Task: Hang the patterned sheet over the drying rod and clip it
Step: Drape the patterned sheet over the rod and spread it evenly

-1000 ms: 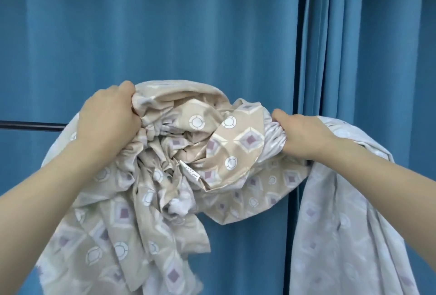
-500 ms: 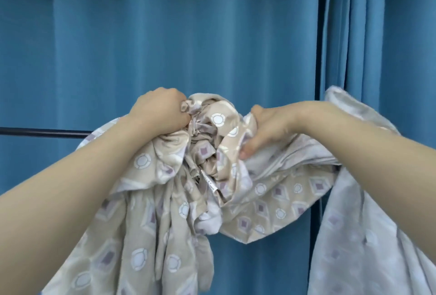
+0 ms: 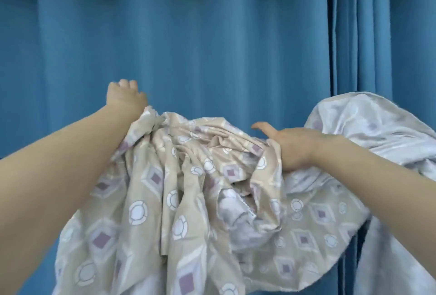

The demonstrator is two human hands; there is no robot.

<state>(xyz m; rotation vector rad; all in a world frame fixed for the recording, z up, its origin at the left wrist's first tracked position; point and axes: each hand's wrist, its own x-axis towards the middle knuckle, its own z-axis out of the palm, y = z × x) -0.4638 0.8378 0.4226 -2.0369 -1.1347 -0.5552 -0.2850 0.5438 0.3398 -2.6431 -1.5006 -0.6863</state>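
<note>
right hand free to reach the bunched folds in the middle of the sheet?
Probably yes. The right hand already grips the patterned sheet beside those folds, and nothing lies between; it would have to let go first.

Ahead of me hangs a floor-length blue fabric curtain [image 3: 188, 46], filling the view. Its pleats gather tighter on the right, with soft, even light.

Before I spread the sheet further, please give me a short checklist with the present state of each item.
1. Left hand holds the patterned sheet: ok, it grips a gathered edge.
2. Right hand holds the sheet: ok, fabric is bunched in it.
3. Sheet lies over the drying rod: cannot tell, the rod is hidden.
4. Sheet is spread flat: not ok, bunched between the hands.
5. Clips are within reach: cannot tell, none is in view.
</note>
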